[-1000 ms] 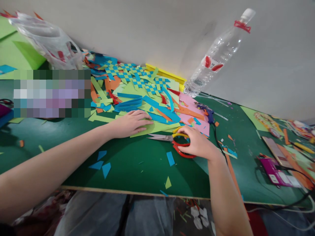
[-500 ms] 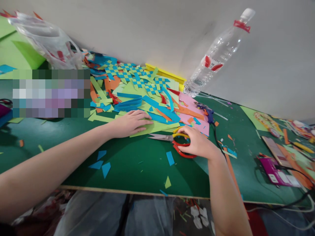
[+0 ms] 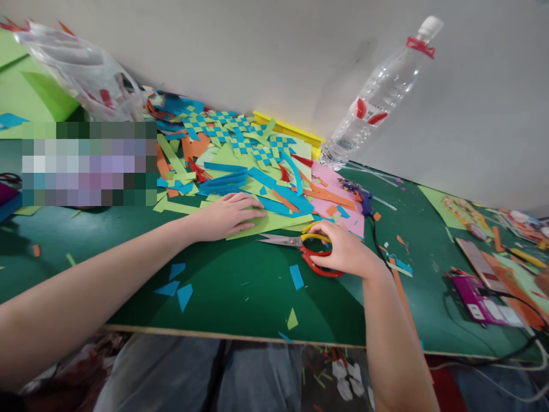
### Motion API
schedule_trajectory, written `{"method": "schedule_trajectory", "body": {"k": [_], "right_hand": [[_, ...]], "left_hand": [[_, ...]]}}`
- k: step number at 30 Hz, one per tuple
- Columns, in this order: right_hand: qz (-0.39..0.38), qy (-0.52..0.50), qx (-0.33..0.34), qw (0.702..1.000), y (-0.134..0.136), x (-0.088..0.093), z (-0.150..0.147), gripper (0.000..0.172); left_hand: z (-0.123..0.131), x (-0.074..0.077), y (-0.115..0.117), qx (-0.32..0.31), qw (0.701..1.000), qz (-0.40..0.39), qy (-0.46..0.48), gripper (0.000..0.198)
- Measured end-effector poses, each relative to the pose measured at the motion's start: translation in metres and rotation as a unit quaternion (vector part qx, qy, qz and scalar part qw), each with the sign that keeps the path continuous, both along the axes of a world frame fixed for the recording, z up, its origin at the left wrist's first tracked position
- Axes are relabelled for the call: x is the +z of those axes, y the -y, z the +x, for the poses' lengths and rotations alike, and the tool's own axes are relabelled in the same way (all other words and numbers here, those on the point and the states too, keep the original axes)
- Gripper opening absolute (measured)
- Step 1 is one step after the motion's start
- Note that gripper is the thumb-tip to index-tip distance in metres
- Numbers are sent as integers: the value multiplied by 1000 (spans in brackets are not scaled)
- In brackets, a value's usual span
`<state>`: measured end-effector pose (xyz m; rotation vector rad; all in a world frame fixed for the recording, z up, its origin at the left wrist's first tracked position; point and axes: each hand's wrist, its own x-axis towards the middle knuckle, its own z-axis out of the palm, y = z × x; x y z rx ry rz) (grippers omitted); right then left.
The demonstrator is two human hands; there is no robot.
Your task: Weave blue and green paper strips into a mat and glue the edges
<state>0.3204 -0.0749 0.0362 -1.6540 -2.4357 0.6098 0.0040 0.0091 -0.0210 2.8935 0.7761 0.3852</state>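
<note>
My left hand [image 3: 226, 214] lies flat, fingers together and stretched out, on a light green sheet of paper [image 3: 274, 222] at the near edge of a heap of cut paper. My right hand [image 3: 345, 250] curls over the red and yellow handles of a pair of scissors [image 3: 300, 247] that lie on the green table [image 3: 240, 286], blades shut and pointing left. Behind both hands is a pile of blue, green and orange strips and woven blue-green mats [image 3: 231, 133]. A pink sheet [image 3: 338, 200] lies just beyond the right hand.
A clear plastic bottle [image 3: 377, 97] leans at the wall behind. A clear bag [image 3: 81, 68] sits at the far left. A glue gun [image 3: 364, 200] with a black cable, a purple packet [image 3: 480, 297] and more paper lie at the right. Small blue scraps [image 3: 178, 286] dot the near table edge.
Almost nothing differs. My right hand has shifted very slightly on the scissor handles; the left hand stays flat on the green paper.
</note>
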Motion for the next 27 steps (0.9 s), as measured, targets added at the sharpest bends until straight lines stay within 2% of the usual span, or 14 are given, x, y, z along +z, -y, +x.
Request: {"method": "schedule_trajectory", "body": {"k": [18,27], "right_hand": [[51,-11,57,997,1,-7,-19,37],[59,-8,64,996,2,-8,-20,41]], "left_hand": [[9,3,9,-11,999,37,1,41],[13,5,13,-14,1000,11,1,39]]}}
